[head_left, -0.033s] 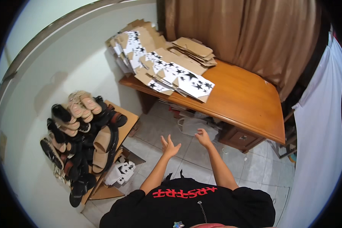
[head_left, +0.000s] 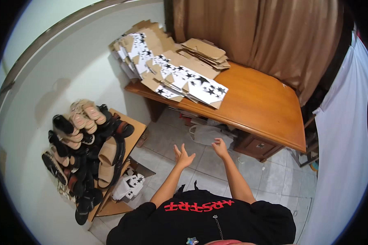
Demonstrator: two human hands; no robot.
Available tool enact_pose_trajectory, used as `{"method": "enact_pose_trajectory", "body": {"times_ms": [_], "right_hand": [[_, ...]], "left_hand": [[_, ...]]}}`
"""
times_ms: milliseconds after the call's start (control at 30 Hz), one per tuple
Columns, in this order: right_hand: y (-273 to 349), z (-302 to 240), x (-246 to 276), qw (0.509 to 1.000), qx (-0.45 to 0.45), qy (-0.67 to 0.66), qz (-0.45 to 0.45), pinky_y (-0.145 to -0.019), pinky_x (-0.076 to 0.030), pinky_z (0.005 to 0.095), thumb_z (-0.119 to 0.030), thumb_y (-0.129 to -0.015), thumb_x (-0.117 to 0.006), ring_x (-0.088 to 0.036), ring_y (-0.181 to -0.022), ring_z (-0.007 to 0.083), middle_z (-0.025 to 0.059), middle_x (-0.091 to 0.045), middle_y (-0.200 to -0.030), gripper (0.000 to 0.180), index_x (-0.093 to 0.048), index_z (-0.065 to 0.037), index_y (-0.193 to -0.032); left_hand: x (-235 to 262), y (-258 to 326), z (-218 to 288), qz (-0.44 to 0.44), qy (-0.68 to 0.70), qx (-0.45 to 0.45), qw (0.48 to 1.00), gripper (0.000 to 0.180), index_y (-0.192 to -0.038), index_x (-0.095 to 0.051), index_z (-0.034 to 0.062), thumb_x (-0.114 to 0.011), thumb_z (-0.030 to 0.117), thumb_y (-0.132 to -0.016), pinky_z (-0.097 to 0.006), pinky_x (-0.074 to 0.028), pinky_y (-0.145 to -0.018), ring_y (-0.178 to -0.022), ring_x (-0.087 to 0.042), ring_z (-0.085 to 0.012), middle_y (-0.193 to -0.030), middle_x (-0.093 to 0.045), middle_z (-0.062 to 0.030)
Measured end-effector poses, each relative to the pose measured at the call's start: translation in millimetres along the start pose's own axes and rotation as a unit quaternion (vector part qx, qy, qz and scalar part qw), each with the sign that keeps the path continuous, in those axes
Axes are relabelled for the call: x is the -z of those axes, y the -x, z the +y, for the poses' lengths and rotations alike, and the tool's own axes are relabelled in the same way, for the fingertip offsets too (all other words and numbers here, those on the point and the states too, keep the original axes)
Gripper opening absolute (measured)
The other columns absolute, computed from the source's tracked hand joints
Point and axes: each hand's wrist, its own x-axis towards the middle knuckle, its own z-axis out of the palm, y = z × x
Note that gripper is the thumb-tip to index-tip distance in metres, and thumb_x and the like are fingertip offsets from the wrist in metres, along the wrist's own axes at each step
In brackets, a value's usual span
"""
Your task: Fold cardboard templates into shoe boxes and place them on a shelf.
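Note:
Both of my hands are raised in front of my body, over the tiled floor, and neither holds anything. My left hand (head_left: 183, 157) has its fingers spread, with the thumb out to the side. My right hand (head_left: 220, 148) is loosely bent, its thumb apart from the fingers. Beyond them stands a brown wooden desk (head_left: 261, 102). On its left half lie flattened cardboard boxes (head_left: 192, 81), white with black stars, and behind these is a stack of plain brown cardboard (head_left: 204, 50). No box is touched by either hand.
To the left, a small wooden table (head_left: 131, 131) bears a heap of sandals and shoes (head_left: 84, 149). Below it sits a star-printed white piece (head_left: 129, 185) by open cardboard. A whitish bag (head_left: 208, 134) lies under the desk. Brown curtains (head_left: 257, 36) and a white cloth (head_left: 345, 122) hang around.
The view has tilted slightly, so the desk and boxes sit a little more to the left and higher. My hands keep almost the same pose.

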Motion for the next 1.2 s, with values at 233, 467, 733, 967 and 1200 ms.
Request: {"method": "enact_pose_trajectory", "body": {"times_ms": [233,467,733,967,1200], "right_hand": [[-70.9,29.6,58.7,0.986,-0.003,-0.004,0.164,-0.075,-0.047,0.0326,-0.016,-0.076,-0.064,-0.061,-0.084,0.0241,0.0136,-0.064,-0.088,0.029,-0.058,-0.002,-0.101],[-195.1,5.0,59.5,0.996,-0.006,-0.025,0.086,-0.062,-0.048,0.0272,-0.015,-0.084,-0.057,-0.059,-0.070,0.0140,0.0102,-0.063,-0.082,0.027,-0.059,0.006,-0.102],[-262.7,9.4,15.7,0.964,-0.247,-0.062,0.080,-0.060,-0.049,0.0317,-0.026,-0.082,-0.060,-0.060,-0.063,0.0193,0.0070,-0.060,-0.077,0.028,-0.059,0.002,-0.087],[-271.8,-4.3,11.2,0.851,-0.333,-0.395,0.093,-0.052,-0.046,0.0286,-0.024,-0.082,-0.060,-0.055,-0.056,0.0156,0.0031,-0.053,-0.074,0.019,-0.054,-0.007,-0.087],[-282.3,-17.9,32.4,0.922,-0.153,-0.314,0.169,-0.064,-0.049,0.0305,-0.007,-0.077,-0.053,-0.057,-0.072,0.0150,0.0057,-0.056,-0.083,0.013,-0.051,-0.007,-0.090]], "left_hand": [[-39.6,-74.5,69.2,-0.085,-0.034,-0.057,0.994,0.092,-0.140,-0.015,0.0129,-0.068,0.043,-0.071,-0.049,-0.015,-0.107,-0.134,0.000,-0.0410,-0.144,0.007,-0.0252],[-33.9,-201.7,113.7,-0.084,-0.048,-0.096,0.991,0.090,-0.140,-0.015,0.0143,-0.068,0.042,-0.072,-0.055,-0.016,-0.104,-0.135,0.001,-0.0396,-0.146,0.005,-0.0222],[-23.5,-295.5,128.0,-0.105,-0.153,-0.184,0.965,0.060,-0.133,-0.040,0.0253,-0.064,0.022,-0.078,-0.060,-0.010,-0.103,-0.136,0.001,-0.0356,-0.148,-0.005,-0.0113],[-18.4,-331.5,143.9,-0.076,-0.216,-0.278,0.933,0.066,-0.132,-0.040,0.0275,-0.064,0.014,-0.073,-0.065,-0.005,-0.101,-0.136,-0.003,-0.0357,-0.147,-0.010,-0.0121],[8.7,-374.6,160.4,0.017,-0.287,-0.429,0.857,0.066,-0.131,-0.042,0.0277,-0.062,0.010,-0.071,-0.064,-0.013,-0.101,-0.129,-0.028,-0.0334,-0.139,-0.035,-0.0096]]}}
